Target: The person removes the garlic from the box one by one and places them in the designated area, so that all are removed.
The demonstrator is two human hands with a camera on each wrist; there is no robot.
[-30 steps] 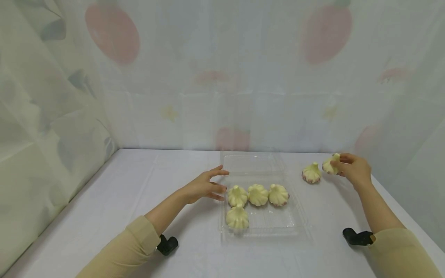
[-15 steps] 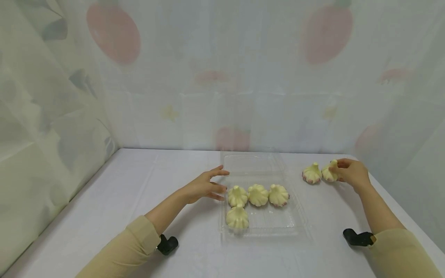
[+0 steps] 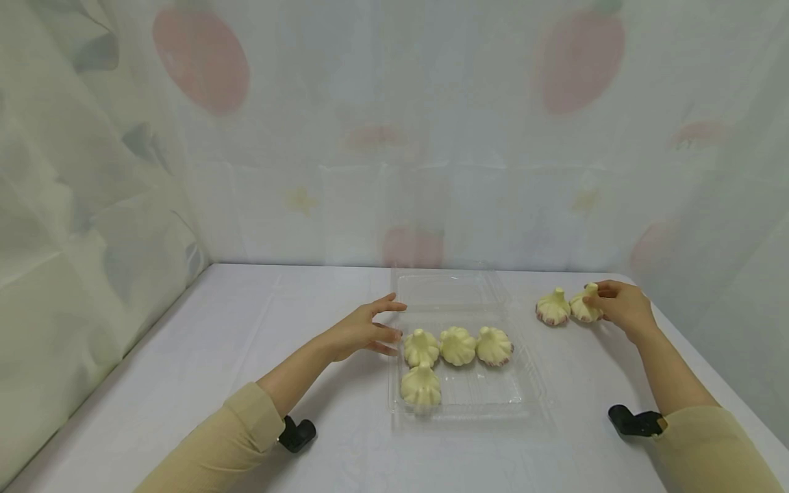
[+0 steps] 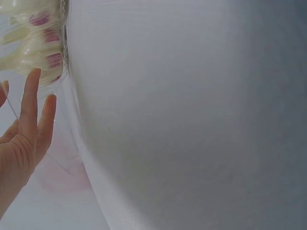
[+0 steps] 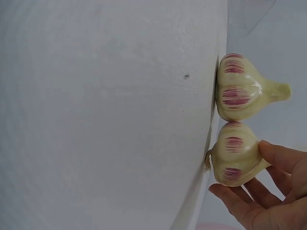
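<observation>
Garlic bulbs all over this one. Right hand (image 3: 622, 307) sits out at about 3 o'clock on the white table (image 3: 246, 356), fingers curled around a garlic bulb (image 3: 584, 309) that's resting on the tabletop. In the right wrist view you can see the thumb on top and the fingertips (image 5: 240, 203) underneath that same bulb (image 5: 235, 158), so it's a proper grasp and not just a touch. A second garlic bulb (image 3: 553, 308) sits right next to it on its 9 o'clock side, the two touching or as good as; both are cream coloured with purple streaks near the base.

Left hand (image 3: 360, 332) is near the middle of the table, fingers straight and spread, holding nothing. Its fingertips are right at the 9 o'clock edge of a clear plastic clamshell tray (image 3: 493, 404); can't tell if they actually touch it. From the left wrist view the fingers (image 4: 31, 108) are stretched out flat beside the clear plastic.

Inside the tray are four more bulbs: a row of three (image 3: 457, 346) across the middle and one more (image 3: 421, 385) at 6 o'clock from the leftmost of the row. The tray's lid lies open toward 12 o'clock.

Both arms are in beige sleeves (image 3: 240, 431), and a curtain with red blobs (image 3: 200, 58) hangs behind the table.
</observation>
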